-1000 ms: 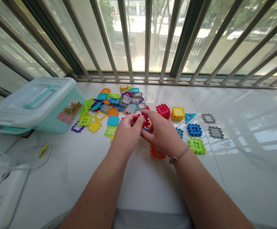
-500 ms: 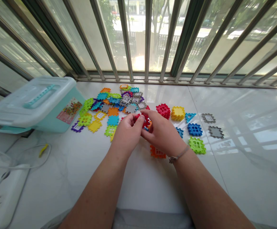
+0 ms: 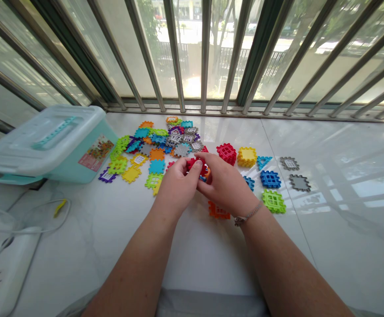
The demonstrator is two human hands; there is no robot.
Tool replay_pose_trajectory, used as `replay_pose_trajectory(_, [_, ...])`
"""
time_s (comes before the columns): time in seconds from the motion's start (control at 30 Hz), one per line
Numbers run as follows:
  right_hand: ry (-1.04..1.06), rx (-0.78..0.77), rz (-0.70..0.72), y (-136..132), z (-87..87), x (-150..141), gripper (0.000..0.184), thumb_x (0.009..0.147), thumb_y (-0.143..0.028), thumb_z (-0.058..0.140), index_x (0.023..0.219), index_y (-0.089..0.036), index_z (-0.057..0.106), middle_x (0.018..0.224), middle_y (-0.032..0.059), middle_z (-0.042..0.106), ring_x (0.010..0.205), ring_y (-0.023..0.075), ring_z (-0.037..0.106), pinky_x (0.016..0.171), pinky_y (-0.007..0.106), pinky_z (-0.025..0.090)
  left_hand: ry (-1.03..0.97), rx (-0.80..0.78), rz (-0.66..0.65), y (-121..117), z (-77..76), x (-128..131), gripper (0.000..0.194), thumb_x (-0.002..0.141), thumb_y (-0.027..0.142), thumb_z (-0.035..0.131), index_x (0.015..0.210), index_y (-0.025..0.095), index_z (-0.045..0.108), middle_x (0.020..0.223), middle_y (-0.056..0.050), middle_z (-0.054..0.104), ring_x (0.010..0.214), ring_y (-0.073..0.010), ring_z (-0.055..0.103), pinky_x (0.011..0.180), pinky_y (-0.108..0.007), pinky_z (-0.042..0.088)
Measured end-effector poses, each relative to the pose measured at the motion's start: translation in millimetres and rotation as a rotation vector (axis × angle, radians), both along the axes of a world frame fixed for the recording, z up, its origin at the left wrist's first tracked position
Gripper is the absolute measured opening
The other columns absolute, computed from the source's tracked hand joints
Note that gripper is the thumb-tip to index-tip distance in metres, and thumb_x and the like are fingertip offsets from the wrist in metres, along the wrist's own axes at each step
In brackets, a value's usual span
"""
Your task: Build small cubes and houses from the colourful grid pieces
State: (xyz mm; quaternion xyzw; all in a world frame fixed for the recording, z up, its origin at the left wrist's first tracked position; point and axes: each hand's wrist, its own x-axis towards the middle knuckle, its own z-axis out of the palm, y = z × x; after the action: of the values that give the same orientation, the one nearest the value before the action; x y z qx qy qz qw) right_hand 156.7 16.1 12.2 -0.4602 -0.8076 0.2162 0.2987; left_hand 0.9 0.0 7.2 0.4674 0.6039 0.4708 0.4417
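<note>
Red toothed plastic piece (image 3: 204, 169), one, raised between our two hands above the glossy white tiled surface (image 3: 212, 264). Left hand (image 3: 178, 178): thumb pinching the piece against fingers mostly hidden behind. Right hand (image 3: 224, 178), silver chain bracelet (image 3: 249, 215) at its wrist: curved about the piece, index finger along the far side, thumb below. Small orange and blue portions show beside it; we cannot tell whether they are joined. To our left: one mixed, spread heap of multicoloured toothed plastic pieces (image 3: 156, 154), beyond it one aqua plastic box with whitish lid (image 3: 76, 152). To our right: stacked red squares (image 3: 227, 154), yellow squares (image 3: 246, 156), one light-blue triangle (image 3: 264, 162), blue squares (image 3: 270, 178), lime-green squares (image 3: 274, 201), two grey squares (image 3: 299, 182) lying apart. Near our right wrist: orange latticed squares (image 3: 219, 210).
</note>
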Motion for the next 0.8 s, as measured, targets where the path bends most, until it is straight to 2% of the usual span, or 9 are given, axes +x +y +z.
replay_pose_trajectory(0.13, [-0.004,-0.001,0.003,-0.1,0.2,0.6,0.055,0.096,-0.023,0.073,0.150,-0.019,0.064,0.148,0.0145,0.075,0.119,0.0297,0.077,0.093,0.042,0.064,0.019,0.007,-0.002,-0.1,0.3,-0.3,0.034,0.093,0.054,0.079,0.098,0.021,0.076,0.088,-0.004,0.077,0.074,-0.0187,0.064,0.064,-0.029,0.045])
replay_pose_trajectory(0.8, [-0.023,-0.004,0.001,-0.4,1.0,-0.3,0.057,0.096,-0.022,0.073,0.152,-0.017,0.064,0.151,0.0148,0.074,0.123,0.0300,0.077,0.097,0.042,0.064,0.083,-0.011,-0.020,-0.5,2.1,-0.9,0.031,0.096,0.052,0.074,0.101,0.022,0.075,0.091,-0.004,0.078,0.077,-0.0191,0.066,0.065,-0.029,0.046])
